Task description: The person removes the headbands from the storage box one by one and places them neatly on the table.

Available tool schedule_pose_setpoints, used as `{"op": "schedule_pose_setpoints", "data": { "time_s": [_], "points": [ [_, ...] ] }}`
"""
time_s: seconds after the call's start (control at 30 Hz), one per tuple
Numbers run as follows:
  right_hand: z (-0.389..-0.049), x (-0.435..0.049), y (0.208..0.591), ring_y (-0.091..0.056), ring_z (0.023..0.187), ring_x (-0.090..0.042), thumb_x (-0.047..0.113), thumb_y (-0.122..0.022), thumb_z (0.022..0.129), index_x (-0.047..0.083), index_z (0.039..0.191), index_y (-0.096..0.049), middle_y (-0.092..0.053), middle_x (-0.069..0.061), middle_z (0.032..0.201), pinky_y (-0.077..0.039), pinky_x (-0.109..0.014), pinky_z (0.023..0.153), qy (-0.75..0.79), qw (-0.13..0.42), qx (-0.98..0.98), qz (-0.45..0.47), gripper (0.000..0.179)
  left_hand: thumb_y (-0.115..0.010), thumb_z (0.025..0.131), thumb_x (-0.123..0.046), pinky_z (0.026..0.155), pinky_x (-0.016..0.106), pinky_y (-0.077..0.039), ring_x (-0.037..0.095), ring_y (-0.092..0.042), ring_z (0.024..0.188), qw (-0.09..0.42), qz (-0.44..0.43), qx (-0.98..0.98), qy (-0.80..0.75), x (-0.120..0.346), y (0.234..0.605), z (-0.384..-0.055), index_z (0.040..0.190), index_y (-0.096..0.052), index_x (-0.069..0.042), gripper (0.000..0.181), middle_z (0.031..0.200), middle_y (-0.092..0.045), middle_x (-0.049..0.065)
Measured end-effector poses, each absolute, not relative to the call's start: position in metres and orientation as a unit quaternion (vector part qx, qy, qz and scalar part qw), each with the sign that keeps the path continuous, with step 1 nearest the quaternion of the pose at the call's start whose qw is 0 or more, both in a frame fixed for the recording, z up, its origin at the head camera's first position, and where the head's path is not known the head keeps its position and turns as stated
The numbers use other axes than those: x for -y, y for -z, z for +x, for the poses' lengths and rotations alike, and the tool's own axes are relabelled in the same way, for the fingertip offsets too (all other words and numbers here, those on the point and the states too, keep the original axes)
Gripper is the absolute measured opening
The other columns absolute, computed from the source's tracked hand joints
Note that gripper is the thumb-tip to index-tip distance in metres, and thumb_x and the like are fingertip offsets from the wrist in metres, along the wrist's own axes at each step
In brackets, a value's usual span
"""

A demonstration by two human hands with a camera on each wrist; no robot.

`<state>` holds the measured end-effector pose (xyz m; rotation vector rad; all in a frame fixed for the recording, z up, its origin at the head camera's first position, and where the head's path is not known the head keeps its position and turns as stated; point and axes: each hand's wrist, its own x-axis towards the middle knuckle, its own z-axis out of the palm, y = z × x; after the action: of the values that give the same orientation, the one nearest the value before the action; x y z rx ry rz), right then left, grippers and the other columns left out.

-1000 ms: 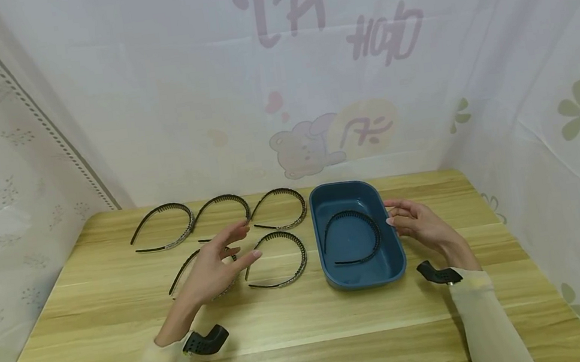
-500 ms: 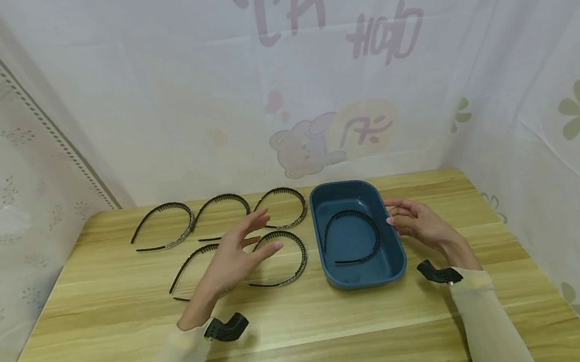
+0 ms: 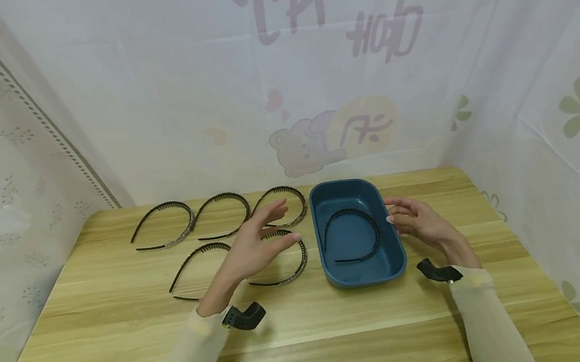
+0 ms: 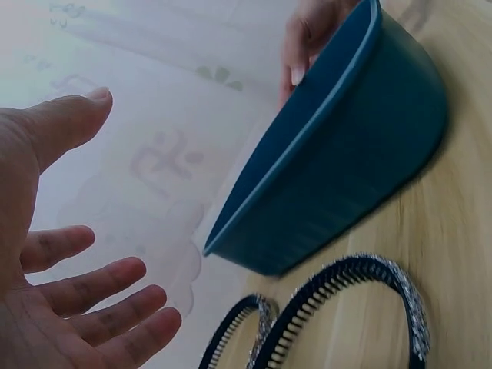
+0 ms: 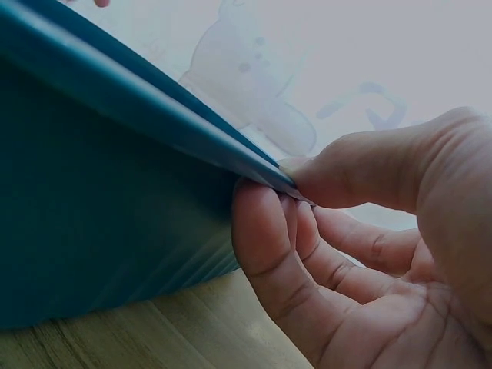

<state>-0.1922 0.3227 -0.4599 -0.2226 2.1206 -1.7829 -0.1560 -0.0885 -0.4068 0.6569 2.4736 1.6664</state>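
My right hand (image 3: 426,224) pinches the right rim of a blue plastic basin (image 3: 401,252); the right wrist view has the thumb inside the rim and fingers curled under it. Inside the basin lies one black toothed headband (image 3: 378,236). My left hand (image 3: 252,249) hovers palm inward over the headbands, thumb and fingers spread, holding nothing. Below it, partly covered, is a front-row headband (image 3: 303,258) with a glittery side. Another front-row headband (image 3: 183,266) lies to its left, its right part hidden by the hand and wrist.
Along the back of the wooden table (image 3: 353,342) lie three more headbands: a left one (image 3: 191,220), a middle one (image 3: 223,195) and a right one (image 3: 303,203). Printed cloth (image 3: 176,98) hangs behind and at both sides.
The left hand has moved right across the headbands, toward the basin, with its fingers still apart. My right hand keeps its pinch on the rim, and the basin stays in place.
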Motion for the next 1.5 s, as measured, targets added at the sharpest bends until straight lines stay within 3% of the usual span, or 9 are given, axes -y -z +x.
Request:
{"op": "schedule_pose_setpoints", "data": {
  "time_s": [0.27,0.6,0.9,1.5],
  "points": [
    [-0.192,-0.322,0.459,-0.063,0.082,-0.007,0.015,-0.064,0.102,-0.001,0.155,-0.034,-0.062,0.003,0.101,-0.058,-0.023,0.076,0.633,0.181,-0.748,-0.082,0.063,-0.079,0.092,-0.027,0.112,0.053,-0.048,0.027,-0.050,0.143,0.052,0.235,-0.796,-0.555,0.069,0.404,-0.164,0.157,-0.042,-0.018,0.075,0.153,-0.052,0.009],
    [-0.192,-0.322,0.459,-0.063,0.086,-0.008,0.016,-0.065,0.102,0.001,0.155,-0.035,-0.062,0.000,0.106,-0.058,-0.023,0.078,0.631,0.181,-0.750,-0.073,0.062,-0.079,0.092,-0.031,0.116,0.051,-0.044,0.032,-0.047,0.146,0.087,0.255,-0.789,-0.552,0.045,0.400,-0.170,0.158,-0.040,-0.022,0.077,0.155,-0.050,0.006],
    [-0.192,-0.323,0.460,-0.063,0.084,-0.007,0.016,-0.065,0.102,0.000,0.154,-0.035,-0.063,0.003,0.104,-0.058,-0.023,0.078,0.636,0.180,-0.746,-0.077,0.062,-0.079,0.092,-0.035,0.115,0.049,-0.044,0.024,-0.047,0.145,0.118,0.260,-0.801,-0.527,0.021,0.400,-0.177,0.157,-0.041,-0.028,0.075,0.155,-0.050,0.002],
    [-0.194,-0.322,0.459,-0.065,0.085,-0.008,0.016,-0.064,0.103,0.000,0.154,-0.036,-0.063,0.002,0.104,-0.058,-0.025,0.079,0.624,0.180,-0.757,-0.079,0.060,-0.074,0.094,-0.041,0.109,0.047,-0.051,0.032,-0.053,0.139,0.176,0.302,-0.814,-0.465,-0.020,0.400,-0.196,0.158,-0.041,-0.021,0.075,0.150,-0.055,0.013]
  ]
}}
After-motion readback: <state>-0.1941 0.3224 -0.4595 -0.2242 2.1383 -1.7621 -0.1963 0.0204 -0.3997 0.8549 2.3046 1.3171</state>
